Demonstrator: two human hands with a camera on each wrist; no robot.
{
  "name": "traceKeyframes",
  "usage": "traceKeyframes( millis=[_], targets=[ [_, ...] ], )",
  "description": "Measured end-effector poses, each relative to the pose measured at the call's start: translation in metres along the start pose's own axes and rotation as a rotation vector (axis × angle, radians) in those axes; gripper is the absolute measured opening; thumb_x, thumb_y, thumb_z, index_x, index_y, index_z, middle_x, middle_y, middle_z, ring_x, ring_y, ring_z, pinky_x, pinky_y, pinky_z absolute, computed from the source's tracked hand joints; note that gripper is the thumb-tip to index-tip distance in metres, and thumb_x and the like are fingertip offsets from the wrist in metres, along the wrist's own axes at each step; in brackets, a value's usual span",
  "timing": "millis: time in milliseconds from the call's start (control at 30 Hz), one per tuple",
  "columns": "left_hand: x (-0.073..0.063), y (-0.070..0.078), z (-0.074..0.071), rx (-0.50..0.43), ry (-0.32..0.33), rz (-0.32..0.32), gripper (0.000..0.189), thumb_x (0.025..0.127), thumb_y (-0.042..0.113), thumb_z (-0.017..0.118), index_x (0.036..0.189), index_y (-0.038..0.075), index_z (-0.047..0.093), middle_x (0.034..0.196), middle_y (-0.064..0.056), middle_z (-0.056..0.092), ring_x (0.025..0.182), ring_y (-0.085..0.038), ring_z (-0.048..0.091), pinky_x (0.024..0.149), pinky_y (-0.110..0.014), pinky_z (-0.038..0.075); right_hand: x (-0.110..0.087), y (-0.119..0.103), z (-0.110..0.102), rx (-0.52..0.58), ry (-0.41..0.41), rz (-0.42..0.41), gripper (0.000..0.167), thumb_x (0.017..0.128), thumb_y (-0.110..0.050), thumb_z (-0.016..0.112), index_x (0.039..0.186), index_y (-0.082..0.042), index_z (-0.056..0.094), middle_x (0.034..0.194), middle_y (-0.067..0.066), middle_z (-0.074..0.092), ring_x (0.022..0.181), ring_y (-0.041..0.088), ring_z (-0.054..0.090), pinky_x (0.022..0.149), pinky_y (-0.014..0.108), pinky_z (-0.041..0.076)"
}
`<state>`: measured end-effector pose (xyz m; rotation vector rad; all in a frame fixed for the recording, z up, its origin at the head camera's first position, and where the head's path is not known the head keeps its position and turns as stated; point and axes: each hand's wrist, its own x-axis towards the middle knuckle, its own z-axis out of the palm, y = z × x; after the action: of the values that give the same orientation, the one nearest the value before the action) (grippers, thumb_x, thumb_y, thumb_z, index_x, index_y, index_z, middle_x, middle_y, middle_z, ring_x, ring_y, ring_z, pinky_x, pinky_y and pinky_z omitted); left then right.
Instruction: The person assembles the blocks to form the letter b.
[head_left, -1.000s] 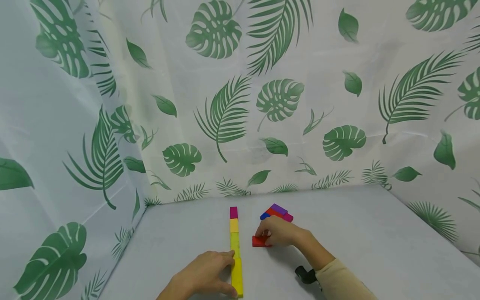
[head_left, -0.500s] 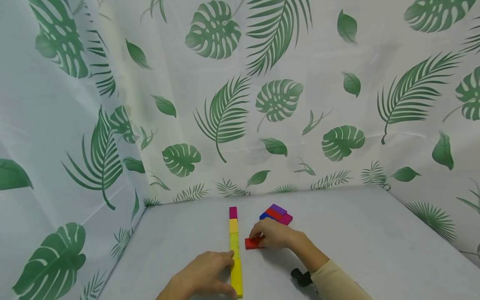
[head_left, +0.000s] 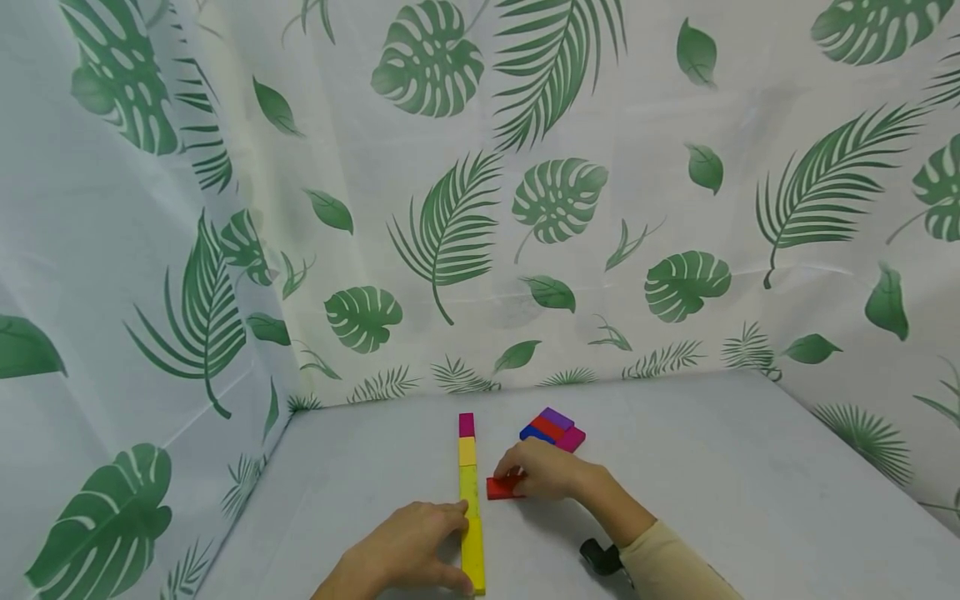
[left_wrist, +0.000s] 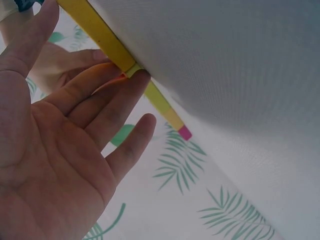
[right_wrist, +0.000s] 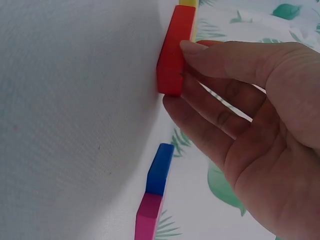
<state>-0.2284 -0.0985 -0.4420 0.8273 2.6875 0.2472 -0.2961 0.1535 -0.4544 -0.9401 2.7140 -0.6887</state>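
Note:
A straight row of blocks runs away from me in the head view: a long yellow block (head_left: 472, 557) nearest, a lighter yellow-green block (head_left: 468, 490), a pale orange-yellow block (head_left: 467, 452) and a magenta block (head_left: 467, 425) at the far end. My left hand (head_left: 412, 546) rests along the row's left side, fingertips and thumb touching the yellow blocks, its fingers fairly straight in the left wrist view. My right hand (head_left: 543, 471) pinches a red block (right_wrist: 175, 52) between thumb and fingers. That block lies crosswise on the table, a small gap right of the row.
Behind my right hand sits a cluster of blocks: purple (head_left: 558, 418), red (head_left: 547, 429), blue (head_left: 537, 435) and magenta (head_left: 572, 439). A black device (head_left: 600, 557) is by my right wrist. Leaf-printed curtains (head_left: 480, 250) border the white table (head_left: 675, 467).
My right hand has moved left and slightly nearer with the red block, narrowing the gap to the row. The left hand and the row have stayed in place.

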Motion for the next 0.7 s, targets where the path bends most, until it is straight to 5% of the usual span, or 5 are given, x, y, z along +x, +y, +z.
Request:
traceKeyframes(
  millis=[700],
  targets=[
    [-0.0009, -0.0024, 0.0014, -0.007, 0.009, 0.018, 0.066, 0.076, 0.064, 0.084, 0.129, 0.027, 0.072, 0.145, 0.006, 0.064, 0.128, -0.014, 0.064, 0.111, -0.046, 0.052, 0.0005, -0.0068, 0.0027, 0.000, -0.011, -0.017, 0.033, 0.091, -0.008, 0.079, 0.121, -0.019, 0.078, 0.112, -0.011, 0.076, 0.098, 0.004, 0.064, 0.092, 0.025, 0.060]
  ],
)
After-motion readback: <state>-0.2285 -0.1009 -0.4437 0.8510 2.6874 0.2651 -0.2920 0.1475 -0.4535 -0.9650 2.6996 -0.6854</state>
